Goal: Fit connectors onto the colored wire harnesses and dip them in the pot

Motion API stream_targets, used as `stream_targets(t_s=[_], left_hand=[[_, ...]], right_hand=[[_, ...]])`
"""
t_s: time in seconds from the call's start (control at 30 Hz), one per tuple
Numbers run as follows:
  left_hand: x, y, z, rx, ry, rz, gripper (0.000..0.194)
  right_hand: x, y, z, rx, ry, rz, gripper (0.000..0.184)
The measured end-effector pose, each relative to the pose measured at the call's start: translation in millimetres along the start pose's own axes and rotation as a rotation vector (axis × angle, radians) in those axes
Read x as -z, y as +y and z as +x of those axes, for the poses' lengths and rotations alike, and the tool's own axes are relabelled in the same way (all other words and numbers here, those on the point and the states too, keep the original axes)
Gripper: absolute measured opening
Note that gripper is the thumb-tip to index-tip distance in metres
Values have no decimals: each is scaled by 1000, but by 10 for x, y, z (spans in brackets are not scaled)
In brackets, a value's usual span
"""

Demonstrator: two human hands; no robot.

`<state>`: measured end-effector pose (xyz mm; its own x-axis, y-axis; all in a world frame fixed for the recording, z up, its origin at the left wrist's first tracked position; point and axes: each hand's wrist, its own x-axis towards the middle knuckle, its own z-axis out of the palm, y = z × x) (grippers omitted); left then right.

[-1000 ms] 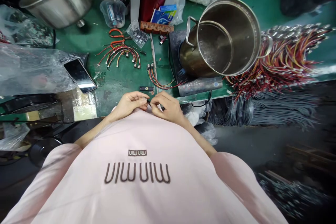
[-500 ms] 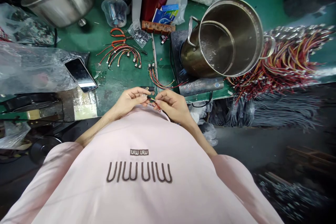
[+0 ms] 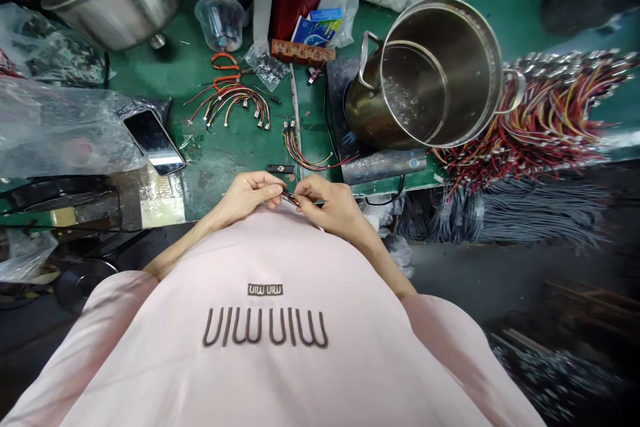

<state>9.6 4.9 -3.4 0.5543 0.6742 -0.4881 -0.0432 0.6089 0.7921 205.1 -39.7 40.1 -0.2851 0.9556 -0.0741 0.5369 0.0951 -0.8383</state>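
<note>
Close to my body, at the bench's front edge, both hands pinch a short wire harness [image 3: 289, 197] with thin dark and coloured wires. My left hand [image 3: 253, 191] is closed on its left end, and the fingertips hide what is there. My right hand [image 3: 327, 203] is closed on the wires at the other side. Just beyond the fingers lies a small black bar-shaped piece [image 3: 281, 169]. Farther off, a little bunch of wire harnesses [image 3: 305, 158] with metal connectors rests on the green bench, and a larger bunch [image 3: 240, 99] lies to its left.
A tall metal pot [image 3: 425, 80] stands on a flat black hot plate [image 3: 345, 127] at right, beside a big heap of red and yellow wire harnesses [image 3: 545, 120]. Orange-handled scissors [image 3: 225, 69], a phone [image 3: 154, 141] and a steel bowl [image 3: 115, 3] are at left. Grey cables [image 3: 500, 210] hang below the edge.
Both hands have dropped slightly toward my body with the wire harness, so less of its coloured wires shows. The black bar-shaped piece is now in fuller view.
</note>
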Motion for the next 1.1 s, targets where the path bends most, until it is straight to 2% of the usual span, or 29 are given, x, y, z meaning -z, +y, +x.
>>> stream_targets(t_s=[0.13,0.23,0.4,0.73,0.97,1.1], left_hand=[[12,-22,21,33,-31,-55,31],[18,-37,26,35,-39,-115,32],[25,-58,17,36,-49,-148,33],[9,-29,6,61,-30,-131,39],[7,-32,8,85,-16,-129,37],[-7,-20,2,93,-7,-214,40]], right_hand=[[20,18,20,97,15,-30,16],[35,16,10,143,4,52,22],[2,18,-22,114,21,121,13],[-133,71,5,153,207,-57,9],[-178,64,42,277,291,-202,10],[-213,69,66,344,329,-268,12]])
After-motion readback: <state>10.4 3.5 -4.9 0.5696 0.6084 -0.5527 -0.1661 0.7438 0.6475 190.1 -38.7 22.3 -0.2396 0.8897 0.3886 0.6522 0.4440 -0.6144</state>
